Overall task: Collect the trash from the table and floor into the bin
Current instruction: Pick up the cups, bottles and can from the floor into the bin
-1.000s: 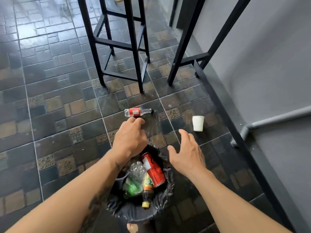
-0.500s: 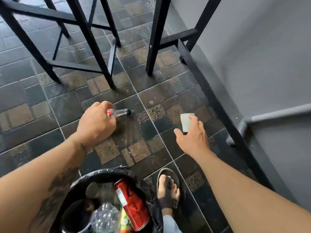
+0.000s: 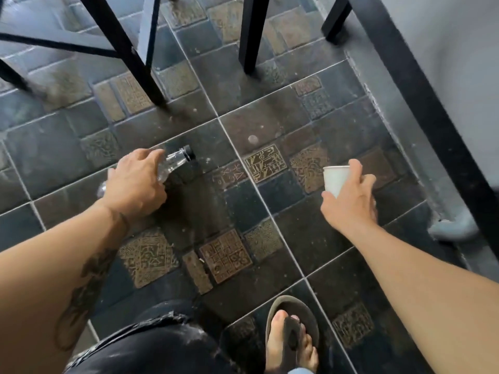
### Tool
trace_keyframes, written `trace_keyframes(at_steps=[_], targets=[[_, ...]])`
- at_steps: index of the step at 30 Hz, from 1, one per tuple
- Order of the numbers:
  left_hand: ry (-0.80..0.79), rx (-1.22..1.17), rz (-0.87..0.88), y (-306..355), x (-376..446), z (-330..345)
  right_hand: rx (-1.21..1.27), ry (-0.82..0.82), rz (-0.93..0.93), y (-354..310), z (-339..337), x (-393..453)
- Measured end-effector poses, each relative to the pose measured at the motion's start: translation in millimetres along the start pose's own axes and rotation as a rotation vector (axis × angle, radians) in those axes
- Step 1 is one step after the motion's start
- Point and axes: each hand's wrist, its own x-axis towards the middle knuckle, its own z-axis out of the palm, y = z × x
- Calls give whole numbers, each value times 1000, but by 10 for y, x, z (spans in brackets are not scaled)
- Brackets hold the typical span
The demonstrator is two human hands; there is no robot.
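Observation:
My left hand (image 3: 135,180) is closed around a clear plastic bottle (image 3: 172,163) with a black cap, low over the dark floor tiles; the neck and cap stick out past my fingers to the upper right. My right hand (image 3: 351,201) grips a small white paper cup (image 3: 335,179), thumb on its near side and fingers around the far side. The bin (image 3: 151,344), lined with a black bag, shows only as a dark rim at the bottom edge, below my left forearm.
Black metal stool legs (image 3: 129,49) and a table leg (image 3: 252,33) stand on the tiles just beyond my hands. A black frame bar (image 3: 432,109) runs along the grey wall on the right. My sandalled foot (image 3: 291,338) is at the bottom.
Both hands reached forward from over the bin. The left closed on the bottle and the right closed on the cup. The view moved forward, and the bin slid to the bottom edge.

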Motion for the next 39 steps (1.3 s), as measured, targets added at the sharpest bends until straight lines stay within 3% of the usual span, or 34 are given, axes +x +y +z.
trace_keyframes(at_steps=[6, 13, 22, 27, 33, 39], targets=[[-27, -85, -5, -24, -140, -55, 63, -26, -146, -203, -84, -224], [94, -382, 7, 275, -786, -661, 234, -118, -278, -747, -627, -997], [202, -607, -24, 198, -2537, -1481, 288, -239, -455, -1051, -1415, -2630], [215, -719, -117, 53, -3494, -1352, 311, -292, -447, -993, -1459, -3508], [145, -737, -248, -256, -4061, -970, 191, -319, -394, -798, -1257, -4096], [-46, -779, -326, -477, -4447, -432, 143, -398, -308, -516, -1083, -4342]])
